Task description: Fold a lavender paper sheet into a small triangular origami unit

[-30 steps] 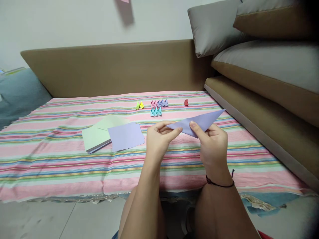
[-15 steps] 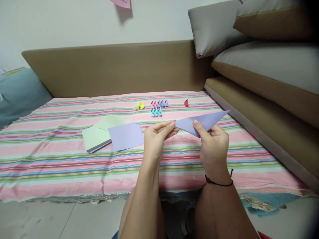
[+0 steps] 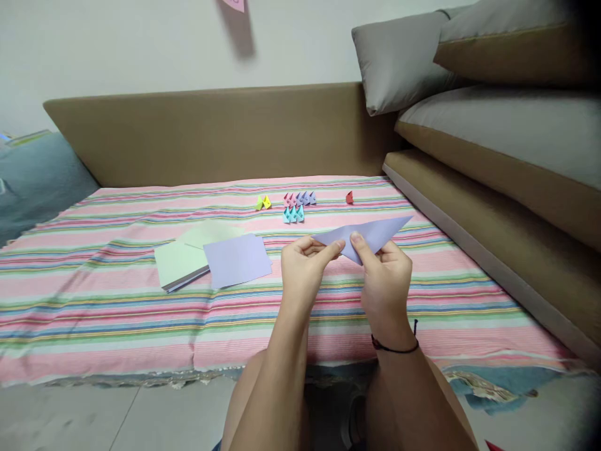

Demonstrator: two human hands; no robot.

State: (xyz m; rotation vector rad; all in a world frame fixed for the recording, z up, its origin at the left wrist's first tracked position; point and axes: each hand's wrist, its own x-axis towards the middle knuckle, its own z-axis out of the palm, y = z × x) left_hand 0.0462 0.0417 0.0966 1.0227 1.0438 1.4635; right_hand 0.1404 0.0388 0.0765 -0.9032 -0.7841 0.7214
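Observation:
A purple sheet of paper (image 3: pixel 378 234), folded into a triangle, is held up between both hands above the striped cloth. My left hand (image 3: pixel 305 263) pinches its left part, thumb on the near face and fingers behind. My right hand (image 3: pixel 387 269) grips the middle of the lower edge, its thumb pressed on the near face close to the left thumb. The long pointed end sticks out to the upper right. To the left of my hands lie loose purple sheets (image 3: pixel 237 260), partly over a stack of pale green paper (image 3: pixel 181 266).
Small folded paper pieces stand toward the back: yellow (image 3: pixel 263 203), pink (image 3: pixel 290 200), purple (image 3: pixel 307 198), turquoise (image 3: pixel 293 215) and red (image 3: pixel 349 198). A striped cloth (image 3: pixel 117 326) covers the seat. Grey-brown cushions (image 3: pixel 498 138) are piled at the right; a blue cushion (image 3: pixel 42 175) is at the left.
My left hand has slid right along the folded purple paper, bringing its thumb closer to the right thumb. The right hand and the paper have shifted a little left and down.

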